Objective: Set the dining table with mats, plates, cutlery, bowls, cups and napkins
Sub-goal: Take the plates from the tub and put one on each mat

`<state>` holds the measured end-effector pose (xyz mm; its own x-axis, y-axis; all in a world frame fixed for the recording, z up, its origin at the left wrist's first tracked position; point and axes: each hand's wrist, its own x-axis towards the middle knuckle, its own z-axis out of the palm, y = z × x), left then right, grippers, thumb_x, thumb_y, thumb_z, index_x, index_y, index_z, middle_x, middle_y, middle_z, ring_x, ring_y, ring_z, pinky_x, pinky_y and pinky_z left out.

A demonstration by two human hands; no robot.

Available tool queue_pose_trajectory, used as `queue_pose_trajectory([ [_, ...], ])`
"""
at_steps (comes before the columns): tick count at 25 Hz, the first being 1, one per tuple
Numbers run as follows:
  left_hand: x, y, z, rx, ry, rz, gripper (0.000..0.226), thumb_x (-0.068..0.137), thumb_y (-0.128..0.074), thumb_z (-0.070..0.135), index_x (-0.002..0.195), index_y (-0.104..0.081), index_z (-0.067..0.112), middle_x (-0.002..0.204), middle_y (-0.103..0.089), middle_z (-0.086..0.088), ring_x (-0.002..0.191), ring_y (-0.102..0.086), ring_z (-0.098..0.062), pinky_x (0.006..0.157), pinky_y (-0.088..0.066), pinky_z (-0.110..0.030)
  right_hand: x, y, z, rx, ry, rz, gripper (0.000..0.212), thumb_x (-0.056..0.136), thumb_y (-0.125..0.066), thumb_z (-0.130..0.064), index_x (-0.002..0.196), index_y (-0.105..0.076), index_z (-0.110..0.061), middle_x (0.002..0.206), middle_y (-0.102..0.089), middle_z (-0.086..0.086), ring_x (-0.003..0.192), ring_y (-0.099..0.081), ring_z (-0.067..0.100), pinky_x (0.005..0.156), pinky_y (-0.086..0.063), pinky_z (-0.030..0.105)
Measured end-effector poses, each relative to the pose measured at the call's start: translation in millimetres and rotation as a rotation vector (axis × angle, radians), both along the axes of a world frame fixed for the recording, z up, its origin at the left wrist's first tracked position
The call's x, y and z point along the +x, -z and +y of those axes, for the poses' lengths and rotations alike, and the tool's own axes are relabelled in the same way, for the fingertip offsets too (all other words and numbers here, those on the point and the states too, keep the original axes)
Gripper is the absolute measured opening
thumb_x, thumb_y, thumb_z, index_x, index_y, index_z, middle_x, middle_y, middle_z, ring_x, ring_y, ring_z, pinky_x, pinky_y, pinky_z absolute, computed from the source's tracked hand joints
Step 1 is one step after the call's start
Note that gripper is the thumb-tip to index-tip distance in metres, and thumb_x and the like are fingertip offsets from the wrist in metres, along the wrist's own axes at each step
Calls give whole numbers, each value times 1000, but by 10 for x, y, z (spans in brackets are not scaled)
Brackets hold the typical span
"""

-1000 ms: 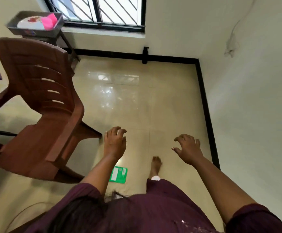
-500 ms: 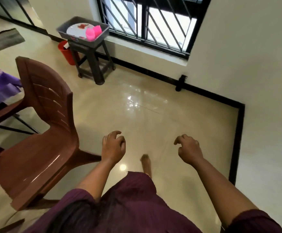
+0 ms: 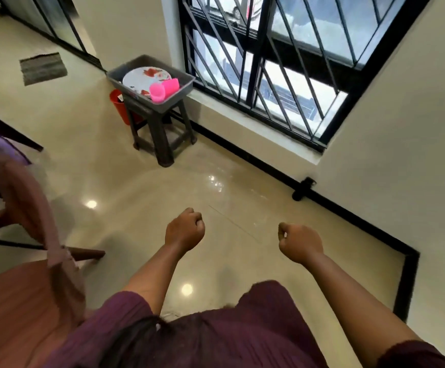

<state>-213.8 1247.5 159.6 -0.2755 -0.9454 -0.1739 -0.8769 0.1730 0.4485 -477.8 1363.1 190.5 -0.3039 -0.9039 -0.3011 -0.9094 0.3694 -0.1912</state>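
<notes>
Grey tub (image 3: 181,75) on stool (image 3: 160,128), 11 o'clock: floral plate (image 3: 141,77), pink cup (image 3: 164,88) | left hand (image 3: 184,231), right hand (image 3: 299,243): fists, empty | advice: approach squarely, lift plate two-handed, cup separately.

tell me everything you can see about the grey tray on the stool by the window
The grey tray is a shallow rectangular bin, plastic by its look, resting level on a dark stool below the barred window. Inside lie a white plate with red patterning and a pink cup tipped on its side. Neither hand touches it.
</notes>
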Motion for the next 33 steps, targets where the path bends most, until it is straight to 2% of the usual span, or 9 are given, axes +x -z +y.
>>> queue_pose_trajectory([
  [6,-521,131,-1102,-29,-88,78,18,89,-47,16,77,-60,14,82,-46,5,68,-52,-20,55,-32,-26,-668,253,-1658,35,-43,-95,22,85,-46,-11,84,-58,-28,92,-57,-9,80,-56,17,69,-50,33],
  [10,-813,-21,-2317,-93,-188,26,19,91,-45,18,83,-62,13,89,-53,-1,82,-55,-25,75,-39,-32,-1089,196,-3135,-9,-114,-152,27,90,-43,-12,96,-63,-28,103,-57,-8,87,-54,16,68,-44,29],
  [12,-901,-158,-2899,-163,-242,-5,21,90,-43,20,83,-61,12,86,-48,1,84,-54,-25,82,-37,-35,-1219,154,-3818,-69,-193,-137,27,93,-43,-14,99,-65,-27,105,-59,-6,96,-54,18,84,-44,34],
  [13,-920,-218,-3168,-195,-281,-22,24,89,-41,23,82,-62,12,84,-47,2,83,-53,-25,83,-36,-36,-1268,136,-4150,-88,-246,-104,26,94,-43,-14,100,-65,-26,104,-61,-5,100,-53,19,94,-39,37],
  [16,-866,-266,-3756,-235,-377,-45,34,80,-35,30,80,-65,15,86,-54,1,81,-54,-22,82,-34,-35,-1325,103,-5037,-143,-346,-10,26,95,-42,-15,102,-64,-27,97,-67,-2,105,-50,23,104,-27,40],
  [22,-700,104,-4771,-147,-584,-74,39,77,-32,32,77,-65,11,88,-58,-6,83,-56,-29,78,-35,-36,-1078,225,-6522,-133,-431,-45,25,94,-48,-13,108,-61,-29,103,-65,-5,109,-48,22,106,-25,43],
  [26,-585,313,-5797,-83,-597,-57,45,78,-30,33,85,-69,14,95,-61,-5,91,-58,-28,80,-32,-34,-835,276,-7618,-12,-527,-34,28,93,-47,-14,114,-60,-29,115,-63,-3,114,-48,21,108,-26,42],
  [30,-441,233,-6853,-26,-557,-55,43,79,-28,33,81,-64,11,94,-60,-8,91,-57,-32,77,-33,-35,-516,194,-8675,83,-601,-71,28,93,-48,-18,116,-61,-27,120,-62,0,117,-51,24,104,-40,43],
  [33,-286,166,-7546,12,-525,3,35,90,-32,30,88,-60,10,100,-59,-11,93,-57,-33,81,-38,-38,-236,177,-9383,92,-557,-191,23,93,-51,-19,110,-64,-25,117,-61,2,109,-57,24,93,-49,42],
])
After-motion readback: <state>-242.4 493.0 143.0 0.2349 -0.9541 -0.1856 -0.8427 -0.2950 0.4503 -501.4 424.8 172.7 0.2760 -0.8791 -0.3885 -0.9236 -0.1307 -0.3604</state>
